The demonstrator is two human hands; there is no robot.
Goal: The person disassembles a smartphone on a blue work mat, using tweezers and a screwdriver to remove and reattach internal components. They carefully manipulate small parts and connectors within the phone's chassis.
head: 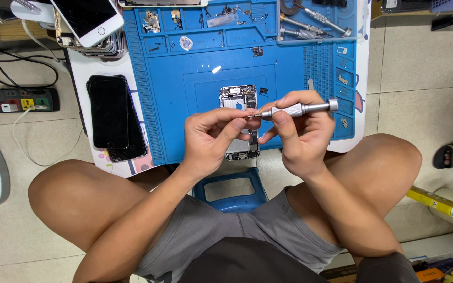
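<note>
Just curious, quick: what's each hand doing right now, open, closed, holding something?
Left hand: closed, fingertips pinched at the tip of the silver screwdriver.
Right hand: closed, holding the screwdriver's handle above the opened phone.

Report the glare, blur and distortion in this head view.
Head view: even light, soft shadows; a white glare spot on the blue mat and a sheen on the black phone; wide-angle lens bends the floor tiles at the edges; the hands, left and right, the screwdriver and the opened phone are sharp, with no motion blur.
</note>
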